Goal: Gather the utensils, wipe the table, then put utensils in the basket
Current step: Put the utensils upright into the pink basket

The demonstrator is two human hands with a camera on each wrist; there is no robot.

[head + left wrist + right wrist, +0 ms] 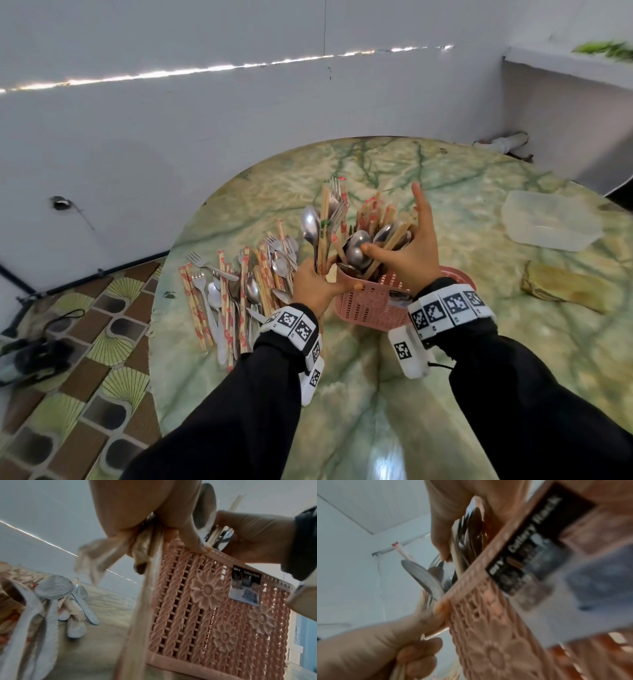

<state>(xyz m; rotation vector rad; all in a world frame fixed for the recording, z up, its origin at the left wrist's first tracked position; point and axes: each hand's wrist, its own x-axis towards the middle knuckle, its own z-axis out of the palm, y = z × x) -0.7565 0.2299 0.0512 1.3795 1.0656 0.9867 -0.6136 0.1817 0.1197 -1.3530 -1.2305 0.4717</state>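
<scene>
1. Our black sleeves (239, 404) fill the near part of the head view, each wrist wrapped in a white band with black-and-white square markers (445, 306)
2. Our left hand (313, 286) is curled tight round a bunch of utensils (323, 222) — a spoon, forks and paper-wrapped chopsticks — standing upright just beside the left edge of the basket (368, 303)
3. From the left wrist view, a finger of that hand touches the basket rim (223, 555), and the lower ends of the held chopsticks hang down outside the basket wall
4. Our right hand (409, 253) is spread wide above the basket, forefinger pointing up and thumb resting on the bowl of a spoon (358, 246) among the utensils already standing inside; it grips nothing
5. Pink and lattice-sided with moulded flowers, the basket stands on the green marbled table (376, 394) and carries a dark label reading "Cutlery Rack" (247, 584)
6. More spoons, forks and chopsticks lie in a loose pile (236, 291) on the table to the left of the basket, near the table edge
7. Farther right we see a clear plastic lid (551, 221) and a yellowish cloth (565, 286), well apart from the basket
</scene>
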